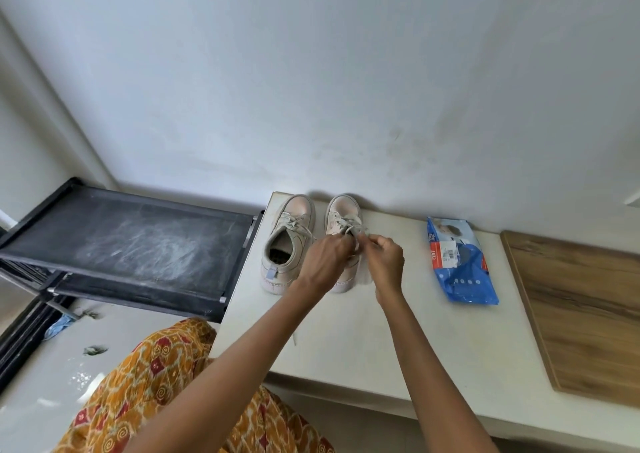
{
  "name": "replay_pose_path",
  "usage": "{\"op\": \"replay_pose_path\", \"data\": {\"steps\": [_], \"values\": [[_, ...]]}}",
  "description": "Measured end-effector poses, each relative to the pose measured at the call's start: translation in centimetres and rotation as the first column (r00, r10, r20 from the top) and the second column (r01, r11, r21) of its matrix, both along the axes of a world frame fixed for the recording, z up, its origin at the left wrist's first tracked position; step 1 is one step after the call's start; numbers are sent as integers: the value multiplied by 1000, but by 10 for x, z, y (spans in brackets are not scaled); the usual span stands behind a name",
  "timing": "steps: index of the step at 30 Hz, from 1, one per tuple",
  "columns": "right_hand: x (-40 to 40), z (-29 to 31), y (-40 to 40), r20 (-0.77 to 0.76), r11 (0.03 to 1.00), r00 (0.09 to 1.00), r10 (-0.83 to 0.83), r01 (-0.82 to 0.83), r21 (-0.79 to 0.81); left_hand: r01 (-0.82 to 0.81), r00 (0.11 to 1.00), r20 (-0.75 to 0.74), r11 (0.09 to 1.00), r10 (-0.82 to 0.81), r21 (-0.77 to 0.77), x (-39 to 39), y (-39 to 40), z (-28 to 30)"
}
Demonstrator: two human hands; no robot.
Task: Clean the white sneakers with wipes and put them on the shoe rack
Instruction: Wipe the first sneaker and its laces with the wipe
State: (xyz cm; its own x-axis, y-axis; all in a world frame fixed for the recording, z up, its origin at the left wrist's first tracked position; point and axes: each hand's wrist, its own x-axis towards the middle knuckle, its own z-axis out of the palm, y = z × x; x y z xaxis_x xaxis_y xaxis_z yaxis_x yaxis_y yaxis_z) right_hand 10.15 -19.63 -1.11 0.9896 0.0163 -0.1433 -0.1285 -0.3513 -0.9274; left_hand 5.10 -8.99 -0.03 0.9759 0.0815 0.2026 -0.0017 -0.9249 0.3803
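Two white sneakers stand side by side on a white counter (381,334), toes toward the wall. The left sneaker (289,241) is free, its opening visible. Over the right sneaker (343,211), my left hand (323,262) and my right hand (384,265) meet, each pinching its laces (353,230). My hands hide the rear half of that shoe. A blue pack of wipes (460,262) lies flat to the right of the shoes. The black shoe rack (131,241) stands left of the counter, its dusty top shelf bare.
A wooden board (581,310) lies at the counter's right end. The wall runs directly behind the shoes. Below the rack, the pale floor holds a blue cloth (59,326) and bits of debris. My patterned orange garment (156,383) fills the lower left.
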Motion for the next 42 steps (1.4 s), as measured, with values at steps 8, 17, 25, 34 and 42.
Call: {"op": "replay_pose_path", "data": {"steps": [8, 17, 25, 34, 42], "values": [[-7, 4, 12, 254, 756, 917, 308, -73, -651, -139, 990, 11, 985, 141, -106, -1, 10, -7], [-3, 4, 12, 137, 728, 892, 430, -253, -637, -169, 986, -36, 957, 166, -236, 2, 16, -2], [1, 10, 3, 158, 686, 907, 390, -172, -707, -40, 987, -157, 995, 25, -91, 15, 16, -6], [1, 1, 8, -17, 967, 988, 153, -154, -203, -397, 909, -328, 774, 258, -493, 10, 23, 3], [-1, 13, -3, -185, 927, 926, 329, -280, 248, -344, 923, -366, 671, 116, -657, 17, 21, -7]]}}
